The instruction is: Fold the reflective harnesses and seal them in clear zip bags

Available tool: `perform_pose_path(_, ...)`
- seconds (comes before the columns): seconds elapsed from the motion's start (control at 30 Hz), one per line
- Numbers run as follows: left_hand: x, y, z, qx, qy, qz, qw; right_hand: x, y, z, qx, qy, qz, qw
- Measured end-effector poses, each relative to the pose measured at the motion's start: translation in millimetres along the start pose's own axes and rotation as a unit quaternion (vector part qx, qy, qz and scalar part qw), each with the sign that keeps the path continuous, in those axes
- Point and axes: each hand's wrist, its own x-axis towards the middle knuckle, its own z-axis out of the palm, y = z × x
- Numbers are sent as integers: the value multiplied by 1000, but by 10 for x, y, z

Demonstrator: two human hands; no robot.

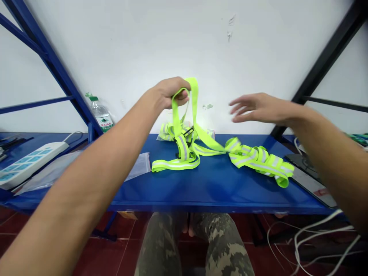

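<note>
My left hand [176, 92] is closed around a neon yellow strap [194, 101], lifted above the blue table [212, 188]. From it the strap hangs in loops down to a black buckle [188, 132] and a section with a silver reflective stripe [175, 165] lying on the table. To the right, my right hand [250, 107] is in the air with fingers apart, slightly blurred and touching nothing. Below it lies a tangled heap of the same reflective straps [258, 159], and a strap runs between it and the held part.
Behind the straps lies a plastic-wrapped yellow bundle [166, 132]. At left are a water bottle [102, 115], a white power strip [33, 163] and clear plastic bags [139, 166]. A flat dark-edged device [313, 186] lies at the right; white cables [301, 241] hang below.
</note>
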Motion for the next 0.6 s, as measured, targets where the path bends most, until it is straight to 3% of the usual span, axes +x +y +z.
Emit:
perform_pose_path(0.07, 3, 63, 300, 16, -44, 33, 998, -49, -258, 412, 88, -69, -129, 985)
perform_pose_path(0.13, 18, 131, 457, 55, -76, 80, 992, -50, -363, 762, 35, -73, -188, 979)
perform_pose_path(0.2, 53, 200, 433, 113, -76, 120, 983, -4, -323, 982, -71, -33, -197, 977)
perform_pose_path(0.27, 99, 250, 252, 184, -41, 150, 971, 51, -212, 1044, -173, -32, -179, 968)
perform_pose_path(0.37, 158, 247, -153, 266, 35, 191, 944, 51, -55, 860, -221, -93, -158, 958)
perform_pose_path(0.43, 188, 185, -396, 297, 93, 235, 921, -18, 39, 612, -150, -143, -140, 968)
perform_pose_path(0.5, 237, 95, -562, 284, 168, 265, 906, -108, 163, 340, 0, -192, -101, 976)
perform_pose_path(0.57, 334, 7, -655, 217, 189, 243, 926, -179, 324, 118, 152, -177, -34, 972)
perform_pose_path(0.6, 403, -29, -683, 165, 149, 210, 952, -198, 405, 43, 212, -167, -2, 963)
